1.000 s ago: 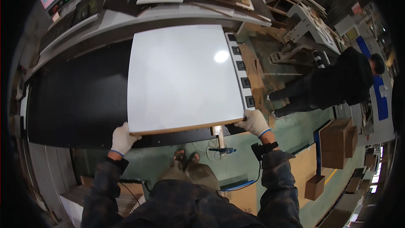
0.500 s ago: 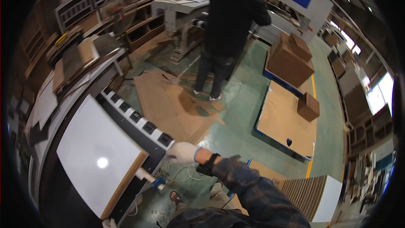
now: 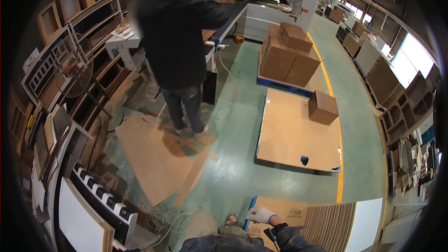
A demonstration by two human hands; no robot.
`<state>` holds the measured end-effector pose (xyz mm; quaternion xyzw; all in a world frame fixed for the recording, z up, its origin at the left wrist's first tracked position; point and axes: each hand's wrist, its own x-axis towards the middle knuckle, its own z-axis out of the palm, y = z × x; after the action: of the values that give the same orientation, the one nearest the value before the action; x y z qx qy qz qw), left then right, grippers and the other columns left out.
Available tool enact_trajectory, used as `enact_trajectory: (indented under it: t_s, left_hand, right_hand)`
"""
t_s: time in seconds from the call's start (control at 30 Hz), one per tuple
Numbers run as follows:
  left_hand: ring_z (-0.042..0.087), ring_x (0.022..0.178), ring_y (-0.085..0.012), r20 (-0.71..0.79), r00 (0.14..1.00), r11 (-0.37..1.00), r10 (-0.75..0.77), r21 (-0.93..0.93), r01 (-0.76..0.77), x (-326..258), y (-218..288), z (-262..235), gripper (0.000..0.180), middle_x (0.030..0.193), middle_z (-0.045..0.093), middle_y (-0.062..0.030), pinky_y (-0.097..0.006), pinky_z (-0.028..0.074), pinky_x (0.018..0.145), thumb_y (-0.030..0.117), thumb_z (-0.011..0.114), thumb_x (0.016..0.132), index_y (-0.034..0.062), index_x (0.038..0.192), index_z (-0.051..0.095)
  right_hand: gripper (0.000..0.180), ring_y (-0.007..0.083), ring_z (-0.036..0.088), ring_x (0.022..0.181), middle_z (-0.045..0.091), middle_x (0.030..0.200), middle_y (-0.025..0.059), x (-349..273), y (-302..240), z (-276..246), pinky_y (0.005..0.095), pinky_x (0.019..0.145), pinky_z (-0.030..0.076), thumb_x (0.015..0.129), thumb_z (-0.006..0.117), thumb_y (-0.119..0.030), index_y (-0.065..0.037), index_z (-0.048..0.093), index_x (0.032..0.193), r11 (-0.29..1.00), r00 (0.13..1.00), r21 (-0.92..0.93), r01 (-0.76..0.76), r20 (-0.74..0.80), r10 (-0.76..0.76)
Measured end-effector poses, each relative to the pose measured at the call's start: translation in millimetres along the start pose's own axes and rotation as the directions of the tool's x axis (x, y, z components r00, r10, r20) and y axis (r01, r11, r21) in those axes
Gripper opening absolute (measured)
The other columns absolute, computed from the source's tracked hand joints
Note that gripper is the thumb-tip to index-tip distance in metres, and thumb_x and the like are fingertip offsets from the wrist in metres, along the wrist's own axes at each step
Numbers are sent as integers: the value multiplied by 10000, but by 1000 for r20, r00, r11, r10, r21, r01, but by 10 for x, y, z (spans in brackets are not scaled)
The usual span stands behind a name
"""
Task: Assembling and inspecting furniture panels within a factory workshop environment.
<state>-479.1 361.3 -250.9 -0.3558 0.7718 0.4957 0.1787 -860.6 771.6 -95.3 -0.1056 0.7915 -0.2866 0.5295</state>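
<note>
My right hand, in a white knit glove, is above a flat cardboard sheet at the lower middle. Its fingers are loosely bent and slightly apart, with nothing visible in them. Just right of it stands a stack of brown-edged panels with a white top face. My left hand is out of sight. At the lower left a white panel with a brown edge lies on the dark machine bed, beside a rail of black and white blocks.
A person in black stands ahead at a machine. Brown boxes sit on a blue pallet; a cardboard-covered pallet carries one box. Loose cardboard and coiled hoses lie on the floor.
My view has turned right. My right hand has left the machine's edge beside the white panel and moved over near the panel stack. My left hand has gone out of view.
</note>
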Motion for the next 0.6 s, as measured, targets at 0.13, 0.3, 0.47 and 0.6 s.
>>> enact_trajectory:
  t_s: [0.13,0.3,0.47,0.6]
  left_hand:
    - [668,718,-355,44,856,792,515,358,-495,1025,438,-344,127,761,666,-101,-492,524,655,238,720,847,167,761,660]
    - [669,674,-211,-36,999,982,35,-182,-41,2986,1628,-272,194,781,733,-76,-393,540,628,258,700,964,102,883,781]
    - [681,710,-204,261,962,994,84,-83,-64,4504,2973,10,179,858,770,-53,-369,561,672,256,724,998,93,978,795]
    - [691,752,-205,299,949,995,100,-52,-88,5168,3905,172,200,875,773,-62,-390,560,693,278,749,980,82,976,791]
  right_hand:
    - [398,357,754,1006,791,1054,187,453,-61,-559,455,909,582,967,699,-415,-42,783,1076,995,986,33,93,-141,-87]
    - [430,430,727,1063,780,1115,219,1327,-562,-1174,483,967,569,976,661,-446,-72,779,1151,951,951,-181,252,-137,-279]
    - [473,438,707,1134,768,1171,228,2073,-1066,-2499,497,992,556,986,642,-485,-93,752,1226,894,966,-373,250,29,-258]
    - [480,447,709,1138,768,1176,230,2256,-1427,-3764,515,984,561,970,645,-484,-80,757,1206,926,968,-377,-4,-232,-90]
